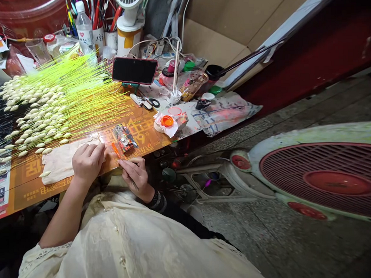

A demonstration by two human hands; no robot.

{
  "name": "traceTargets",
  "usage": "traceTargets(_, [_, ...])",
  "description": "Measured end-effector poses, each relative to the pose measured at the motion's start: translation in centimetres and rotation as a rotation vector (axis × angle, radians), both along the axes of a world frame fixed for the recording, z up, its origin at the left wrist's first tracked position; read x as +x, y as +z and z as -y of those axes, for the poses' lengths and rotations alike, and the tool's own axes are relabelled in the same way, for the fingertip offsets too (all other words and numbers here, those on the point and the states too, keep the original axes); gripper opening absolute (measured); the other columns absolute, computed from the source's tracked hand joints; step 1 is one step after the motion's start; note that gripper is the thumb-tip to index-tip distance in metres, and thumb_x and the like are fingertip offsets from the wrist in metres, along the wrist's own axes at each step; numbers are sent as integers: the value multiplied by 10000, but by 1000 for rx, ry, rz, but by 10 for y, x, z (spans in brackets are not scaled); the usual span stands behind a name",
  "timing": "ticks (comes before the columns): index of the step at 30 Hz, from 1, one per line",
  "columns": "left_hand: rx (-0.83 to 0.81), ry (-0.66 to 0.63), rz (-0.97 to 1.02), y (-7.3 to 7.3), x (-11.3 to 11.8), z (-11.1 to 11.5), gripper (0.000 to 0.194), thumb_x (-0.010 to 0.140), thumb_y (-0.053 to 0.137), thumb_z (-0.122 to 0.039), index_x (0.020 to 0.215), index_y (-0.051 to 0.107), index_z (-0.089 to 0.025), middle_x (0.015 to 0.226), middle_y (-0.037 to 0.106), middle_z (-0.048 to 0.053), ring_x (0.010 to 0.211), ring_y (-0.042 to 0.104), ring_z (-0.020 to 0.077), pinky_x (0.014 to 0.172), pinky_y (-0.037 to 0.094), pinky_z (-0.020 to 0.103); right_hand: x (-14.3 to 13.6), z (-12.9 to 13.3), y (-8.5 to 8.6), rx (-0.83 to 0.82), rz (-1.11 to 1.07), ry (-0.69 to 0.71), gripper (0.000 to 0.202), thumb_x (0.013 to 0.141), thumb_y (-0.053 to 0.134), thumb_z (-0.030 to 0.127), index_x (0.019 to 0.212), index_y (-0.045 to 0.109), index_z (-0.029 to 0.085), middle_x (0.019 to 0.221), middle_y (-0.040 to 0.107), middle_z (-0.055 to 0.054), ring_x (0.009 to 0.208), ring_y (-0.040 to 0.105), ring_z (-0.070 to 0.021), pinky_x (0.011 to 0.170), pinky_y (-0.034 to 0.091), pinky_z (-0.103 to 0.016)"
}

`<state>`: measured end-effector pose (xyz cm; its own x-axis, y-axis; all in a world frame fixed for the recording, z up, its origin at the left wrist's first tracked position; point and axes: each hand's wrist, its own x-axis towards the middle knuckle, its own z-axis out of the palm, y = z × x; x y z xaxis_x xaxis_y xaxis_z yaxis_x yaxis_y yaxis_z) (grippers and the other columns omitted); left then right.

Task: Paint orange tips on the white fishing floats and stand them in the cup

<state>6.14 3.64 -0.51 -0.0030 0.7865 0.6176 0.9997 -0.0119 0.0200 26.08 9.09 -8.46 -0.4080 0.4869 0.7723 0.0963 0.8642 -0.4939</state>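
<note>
My left hand (pixel 88 160) rests over a pale cloth (pixel 60 159) near the table's front edge, its fingers pinched on something too small to make out. To its right, my right hand (pixel 136 177) is closed round a thin tool, with an orange piece (pixel 115 150) just beyond its fingertips. A paint-smeared block (pixel 124 139) lies on the tabletop above that hand. Many thin yellow-green stems (pixel 86 89) with whitish oval beads (pixel 41 119) spread over the left side. One bead (pixel 44 174) lies on the cloth's left edge.
An open orange paint pot (pixel 167 121) sits on crumpled paper at the right. Behind are scissors (pixel 154 102), a propped phone (pixel 135 70), a small fan (pixel 128 1), a water bottle (pixel 83 27) and jars. A stool (pixel 326 170) stands on the floor at the right.
</note>
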Motion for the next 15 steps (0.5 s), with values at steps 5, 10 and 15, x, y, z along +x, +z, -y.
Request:
traceTargets(5, [-8, 10, 1, 4, 1, 4, 188, 1008, 548, -267, 1039, 729, -226, 842, 734, 59, 757, 613, 185, 734, 427, 349, 4, 0, 0, 3, 21, 13, 507, 1002, 515, 172, 1501, 499, 263, 1196, 745, -83, 1034, 625, -233, 964, 526, -481])
traceTargets(10, [-9, 55, -56, 9, -5, 27, 205, 1004, 545, -220, 1117, 716, -233, 891, 744, 62, 799, 604, 198, 751, 406, 364, 4, 3, 0, 62, -21, 54, 561, 982, 533, 147, 1525, 458, 268, 1153, 745, -72, 1012, 617, -226, 952, 528, -475])
traceTargets(15, [53, 134, -115, 7, -18, 59, 223, 996, 564, -223, 1154, 716, -261, 904, 751, 52, 807, 608, 196, 764, 387, 376, -3, 10, -6, 74, 39, 116, 519, 992, 517, 188, 1504, 496, 269, 1161, 734, -76, 1045, 609, -231, 972, 520, -468])
